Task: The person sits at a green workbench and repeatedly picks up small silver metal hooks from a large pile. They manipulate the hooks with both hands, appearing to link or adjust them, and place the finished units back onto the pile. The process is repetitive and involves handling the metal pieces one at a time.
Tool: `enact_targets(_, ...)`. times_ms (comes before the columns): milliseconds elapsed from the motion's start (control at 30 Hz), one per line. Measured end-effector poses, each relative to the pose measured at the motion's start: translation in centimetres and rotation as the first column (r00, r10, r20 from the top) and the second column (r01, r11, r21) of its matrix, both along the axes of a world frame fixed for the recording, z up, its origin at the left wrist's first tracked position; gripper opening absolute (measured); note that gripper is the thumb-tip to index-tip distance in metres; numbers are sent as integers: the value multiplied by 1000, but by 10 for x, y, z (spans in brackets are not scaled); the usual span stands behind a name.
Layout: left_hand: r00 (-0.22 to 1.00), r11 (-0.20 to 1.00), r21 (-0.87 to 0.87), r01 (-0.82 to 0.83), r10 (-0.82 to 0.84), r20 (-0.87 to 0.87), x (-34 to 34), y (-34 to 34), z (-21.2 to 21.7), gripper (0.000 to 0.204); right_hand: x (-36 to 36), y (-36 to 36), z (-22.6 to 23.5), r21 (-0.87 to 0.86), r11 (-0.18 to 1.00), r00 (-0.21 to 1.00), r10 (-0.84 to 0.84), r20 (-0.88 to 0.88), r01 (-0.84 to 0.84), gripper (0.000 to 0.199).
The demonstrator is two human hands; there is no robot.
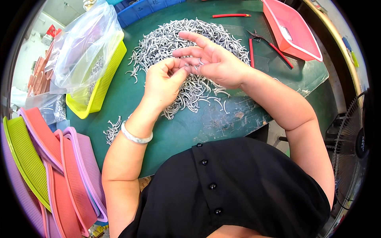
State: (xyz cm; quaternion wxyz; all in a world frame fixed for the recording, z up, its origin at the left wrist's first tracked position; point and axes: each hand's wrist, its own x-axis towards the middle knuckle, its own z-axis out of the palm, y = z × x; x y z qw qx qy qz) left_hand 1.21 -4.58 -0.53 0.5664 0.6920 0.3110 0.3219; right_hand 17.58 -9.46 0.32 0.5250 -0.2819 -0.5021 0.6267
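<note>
A large heap of small curved grey metal pieces (pixel 166 39) is piled on the green tabletop. Over its near side, my left hand (pixel 162 81) has thumb and forefinger pinched together at a small curved metal piece, mostly hidden by the fingertips. My right hand (pixel 220 65) meets it there, palm turned inward. Its upper fingers stretch out, while its thumb and lower fingers close around one or two of the same curved pieces. A pale bangle (pixel 136 135) circles my left wrist.
A yellow-green basket (pixel 105 79) with a clear plastic bag (pixel 85 47) stands left; stacked coloured baskets (pixel 71 174) are below it. A pink basket (pixel 293 33), red-handled pliers (pixel 274 47) and red rods (pixel 230 16) lie right. A few loose pieces (pixel 112 130) sit near my left forearm. A fan (pixel 351 146) stands at right.
</note>
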Motion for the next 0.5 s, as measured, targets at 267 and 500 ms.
enact_targets(267,985,944,-330,-3,60,163,-1,-2,12,8,3,1,1,-31,999,1000,-15,-7,15,70)
enact_targets(500,981,879,-476,8,84,172,-3,1,10,7,2,1,2,-43,999,1000,-29,1,29,70)
